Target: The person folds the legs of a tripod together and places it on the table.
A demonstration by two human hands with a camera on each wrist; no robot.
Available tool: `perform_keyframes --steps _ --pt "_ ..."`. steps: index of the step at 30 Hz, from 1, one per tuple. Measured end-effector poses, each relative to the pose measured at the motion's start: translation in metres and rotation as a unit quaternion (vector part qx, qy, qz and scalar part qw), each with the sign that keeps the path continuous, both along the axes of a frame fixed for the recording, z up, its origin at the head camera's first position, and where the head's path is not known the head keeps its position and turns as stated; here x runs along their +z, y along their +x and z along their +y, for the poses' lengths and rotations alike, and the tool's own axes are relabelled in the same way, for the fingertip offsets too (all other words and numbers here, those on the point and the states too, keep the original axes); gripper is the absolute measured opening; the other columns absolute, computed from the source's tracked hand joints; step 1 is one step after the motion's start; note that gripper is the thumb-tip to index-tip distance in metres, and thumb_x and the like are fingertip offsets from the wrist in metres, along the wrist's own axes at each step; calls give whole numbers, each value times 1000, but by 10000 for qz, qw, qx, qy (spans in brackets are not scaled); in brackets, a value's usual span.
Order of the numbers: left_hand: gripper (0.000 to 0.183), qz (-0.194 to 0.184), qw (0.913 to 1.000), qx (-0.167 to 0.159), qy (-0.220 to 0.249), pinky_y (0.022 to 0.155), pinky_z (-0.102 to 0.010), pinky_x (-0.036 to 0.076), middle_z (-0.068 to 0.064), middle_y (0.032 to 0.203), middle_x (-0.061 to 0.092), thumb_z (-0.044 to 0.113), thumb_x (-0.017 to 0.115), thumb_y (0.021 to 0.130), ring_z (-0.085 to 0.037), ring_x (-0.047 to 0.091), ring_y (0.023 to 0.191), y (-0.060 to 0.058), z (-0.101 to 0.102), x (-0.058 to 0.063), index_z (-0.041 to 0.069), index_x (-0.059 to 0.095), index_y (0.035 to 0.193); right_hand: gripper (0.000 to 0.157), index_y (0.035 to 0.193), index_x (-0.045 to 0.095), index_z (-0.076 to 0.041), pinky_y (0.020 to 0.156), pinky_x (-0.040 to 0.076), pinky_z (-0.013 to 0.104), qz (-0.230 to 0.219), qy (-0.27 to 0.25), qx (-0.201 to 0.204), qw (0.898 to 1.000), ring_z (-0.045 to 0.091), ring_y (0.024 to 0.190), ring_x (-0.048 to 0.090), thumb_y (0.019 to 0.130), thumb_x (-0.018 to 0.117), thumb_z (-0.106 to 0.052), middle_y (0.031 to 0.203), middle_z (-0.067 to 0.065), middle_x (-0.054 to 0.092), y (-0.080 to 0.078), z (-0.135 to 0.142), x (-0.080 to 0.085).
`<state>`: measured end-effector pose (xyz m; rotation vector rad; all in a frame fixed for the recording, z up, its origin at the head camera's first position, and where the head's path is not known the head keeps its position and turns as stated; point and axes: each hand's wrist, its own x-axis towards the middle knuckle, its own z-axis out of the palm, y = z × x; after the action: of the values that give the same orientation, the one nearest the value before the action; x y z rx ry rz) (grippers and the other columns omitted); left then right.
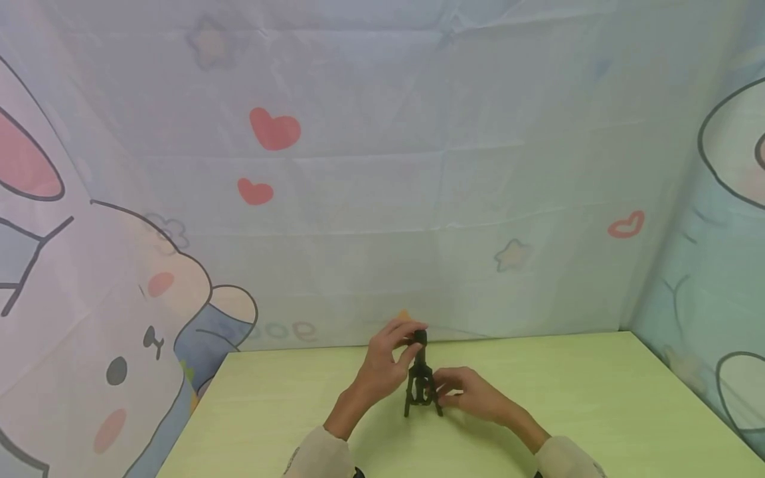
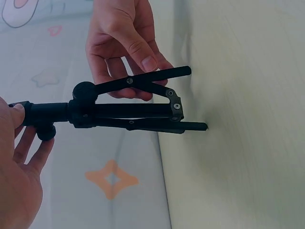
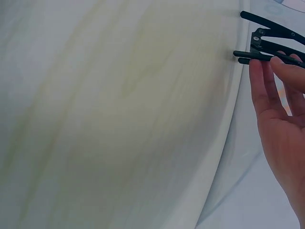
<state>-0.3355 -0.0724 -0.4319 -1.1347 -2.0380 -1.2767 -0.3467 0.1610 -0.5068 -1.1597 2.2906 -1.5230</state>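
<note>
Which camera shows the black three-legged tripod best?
The left wrist view. There the black three-legged tripod looks biggest, with its hinged legs and round knobs clear. The head view shows it upright but small. The right wrist view shows only its lower part, cut off by the edge.

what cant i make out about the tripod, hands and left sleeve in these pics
- Top of the black tripod: left wrist view, partly covered by the left hand.
- Right hand: left wrist view, some fingers partly behind a tripod leg.
- Tripod's upper part: right wrist view, cut off by the right edge.
- Marking on the left sleeve: head view, too small.
</note>
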Motion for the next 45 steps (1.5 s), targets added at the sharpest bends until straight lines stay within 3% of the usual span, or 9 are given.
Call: perform_keyframes --steps 5,11,18,31,45 --pt "39 -172 9997 -115 93 94 -36 61 -9 125 63 -8 68 97 -27 68 111 -1 -1 -1 9 67 131 26 121 70 -1 96 59 37 28 -18 188 9998 34 105 71 96 68 5 117 17 72 0 -1 -1" --pt "37 -336 9992 -151 128 95 -32 60 -10 125 65 -9 67 97 -28 69 112 0 -2 0 5 67 130 25 119 71 -1 91 61 35 52 7 279 9996 37 102 72 95 68 6 116 18 72 1 -2 -2" --pt "39 -368 9992 -121 93 96 -31 59 -8 125 65 -9 67 96 -26 69 112 0 -3 1 11 67 130 23 115 71 -2 89 61 34 163 56 200 9997 33 98 73 94 69 6 114 16 73 2 -4 -3" --pt "38 -391 9988 -250 160 94 -36 61 -8 126 65 -7 67 97 -28 68 112 -1 -3 0 10 68 130 19 111 72 -4 89 61 35 375 191 70 9991 24 97 73 94 70 5 109 12 74 1 -5 -4" --pt "38 -353 9990 -245 90 94 -34 61 -8 124 65 -7 67 97 -27 68 111 2 -4 1 11 67 131 18 108 72 -6 90 60 33 561 294 -21 9980 19 96 73 93 71 5 107 7 75 0 -6 -4"
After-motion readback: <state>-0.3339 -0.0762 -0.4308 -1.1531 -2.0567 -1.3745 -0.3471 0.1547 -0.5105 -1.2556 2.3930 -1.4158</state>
